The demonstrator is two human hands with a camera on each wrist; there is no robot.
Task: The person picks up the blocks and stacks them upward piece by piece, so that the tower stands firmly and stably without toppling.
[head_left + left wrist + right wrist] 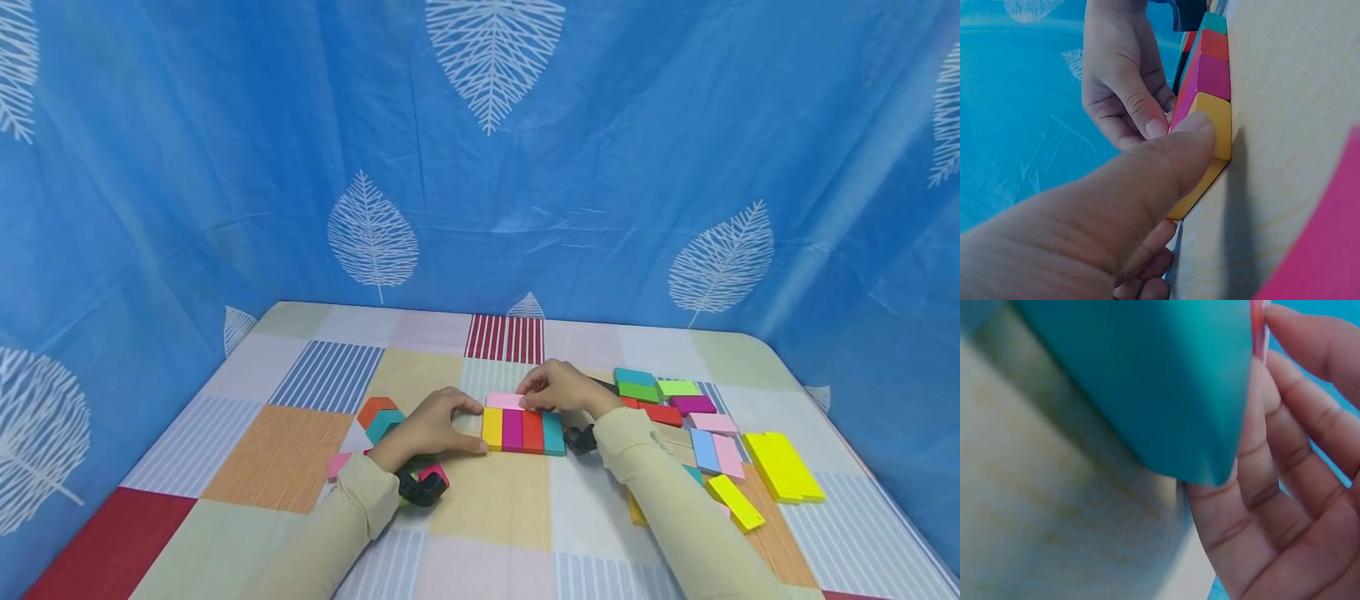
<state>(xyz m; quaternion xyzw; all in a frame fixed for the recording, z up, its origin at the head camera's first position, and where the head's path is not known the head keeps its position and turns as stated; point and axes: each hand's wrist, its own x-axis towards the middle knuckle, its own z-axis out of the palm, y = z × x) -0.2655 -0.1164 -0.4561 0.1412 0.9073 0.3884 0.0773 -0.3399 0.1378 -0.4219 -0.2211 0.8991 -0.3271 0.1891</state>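
One pale-pink, wooden-looking oblong block (504, 401) is pinched near its right end by the right hand (558, 388), along the far side of a row of yellow, magenta, red and teal oblong blocks (522, 431). The thumb of the left hand (433, 425), spread from its fingers, is pressed to the yellow block (492, 429); finger contact cannot be told. Ideally the row is braced there while the pink piece is squared evenly. Loose multicoloured blocks (706, 451) are scattered right of the pinching fingers.
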